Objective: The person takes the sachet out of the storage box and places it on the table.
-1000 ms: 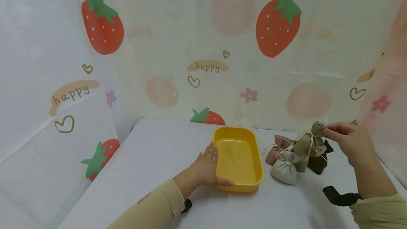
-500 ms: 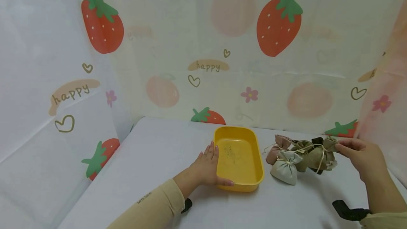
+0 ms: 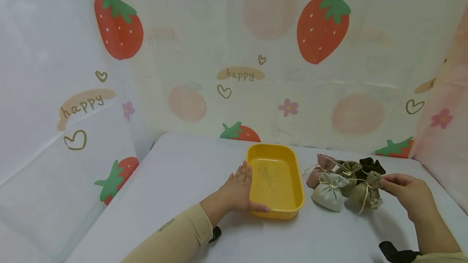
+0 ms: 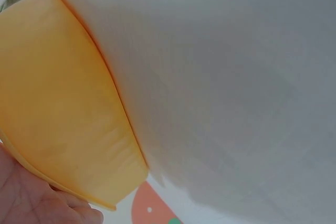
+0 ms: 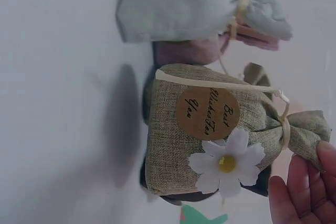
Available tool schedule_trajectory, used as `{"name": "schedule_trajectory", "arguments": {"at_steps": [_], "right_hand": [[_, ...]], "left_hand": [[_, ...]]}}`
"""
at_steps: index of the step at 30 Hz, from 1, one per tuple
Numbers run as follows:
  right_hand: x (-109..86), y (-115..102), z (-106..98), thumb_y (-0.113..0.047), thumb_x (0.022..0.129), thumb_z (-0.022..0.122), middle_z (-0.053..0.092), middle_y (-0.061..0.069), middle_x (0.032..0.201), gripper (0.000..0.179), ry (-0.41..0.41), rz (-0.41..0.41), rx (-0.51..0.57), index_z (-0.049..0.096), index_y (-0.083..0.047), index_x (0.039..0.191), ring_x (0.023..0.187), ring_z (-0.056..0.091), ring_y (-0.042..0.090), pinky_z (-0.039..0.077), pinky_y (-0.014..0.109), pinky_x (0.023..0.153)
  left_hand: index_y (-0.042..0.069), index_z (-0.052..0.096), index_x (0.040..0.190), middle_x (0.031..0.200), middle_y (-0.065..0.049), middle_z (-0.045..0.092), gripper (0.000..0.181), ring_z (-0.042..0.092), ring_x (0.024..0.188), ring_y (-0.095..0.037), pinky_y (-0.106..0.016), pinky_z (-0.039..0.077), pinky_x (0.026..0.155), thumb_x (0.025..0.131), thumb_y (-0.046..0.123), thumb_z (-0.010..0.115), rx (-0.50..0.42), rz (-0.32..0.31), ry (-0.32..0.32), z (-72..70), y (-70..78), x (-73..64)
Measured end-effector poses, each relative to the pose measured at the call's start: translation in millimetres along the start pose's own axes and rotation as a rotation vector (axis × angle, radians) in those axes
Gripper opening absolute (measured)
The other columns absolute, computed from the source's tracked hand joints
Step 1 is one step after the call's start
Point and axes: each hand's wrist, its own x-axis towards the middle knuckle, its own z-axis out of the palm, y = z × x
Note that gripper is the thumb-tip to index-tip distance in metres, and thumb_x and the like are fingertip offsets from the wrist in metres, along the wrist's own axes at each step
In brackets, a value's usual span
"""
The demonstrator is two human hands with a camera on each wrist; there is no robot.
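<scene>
With thumb and fingertips my right hand [image 3: 413, 194] pinches the gathered neck of an olive-green drawstring sachet bag [image 3: 367, 194]. In the right wrist view this sachet bag [image 5: 194, 129] bears a white daisy [image 5: 227, 163] and a round "Best Wishes For You" label [image 5: 208, 113]. Just left and behind it sit a pale grey sachet [image 3: 328, 194], a pink one [image 3: 320, 172], another olive one [image 3: 348, 172] and a dark one [image 3: 371, 166]. My left hand [image 3: 239, 190], fingers straight, rests against the left rim of a yellow plastic tray [image 3: 278, 210].
A white-covered table [image 3: 190, 161] carries everything. Behind it hangs a strawberry-printed curtain [image 3: 285, 80], which also closes off the left and right sides. The yellow tray stands left of the sachets, a narrow gap between them.
My right hand has brought the olive sachet down and toward me, from above the group to its front right. The dark sachet behind now shows. My left hand and the tray stay put.
</scene>
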Motion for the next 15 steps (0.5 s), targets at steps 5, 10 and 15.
{"name": "schedule_trajectory", "arguments": {"at_steps": [5,10,15], "right_hand": [[21.2,34.5,14.2,-0.036,0.08,0.07,0.066,-0.015,0.078,0.031,-0.017,0.03,0.091,0.069,-0.009,0.096,0.073,0.06,-0.004,0.05,0.03,0.072],[17.9,30.0,24.5,-0.03,0.082,0.069,0.063,-0.016,0.075,0.02,-0.002,0.006,0.133,0.069,-0.011,0.089,0.071,0.059,-0.003,0.049,0.017,0.064],[0.5,1.2,25.9,-0.026,0.087,0.064,0.06,-0.019,0.075,0.026,-0.014,-0.056,0.071,0.067,-0.001,0.092,0.07,0.056,-0.006,0.049,0.016,0.063]], "left_hand": [[0.001,0.003,0.146,0.152,-0.016,-0.005,0.133,0.006,0.14,-0.027,-0.043,0.015,0.11,0.056,0.089,0.046,0.006,0.0,0.001,1.6,-0.3,1.3],[0.001,0.002,0.146,0.152,-0.017,-0.005,0.133,0.006,0.14,-0.027,-0.043,0.015,0.11,0.055,0.089,0.045,0.015,0.002,-0.001,1.8,0.4,1.6],[0.001,0.002,0.146,0.152,-0.016,-0.006,0.134,0.005,0.14,-0.027,-0.044,0.015,0.11,0.055,0.089,0.045,0.011,0.0,0.003,1.3,0.3,1.4]]}}
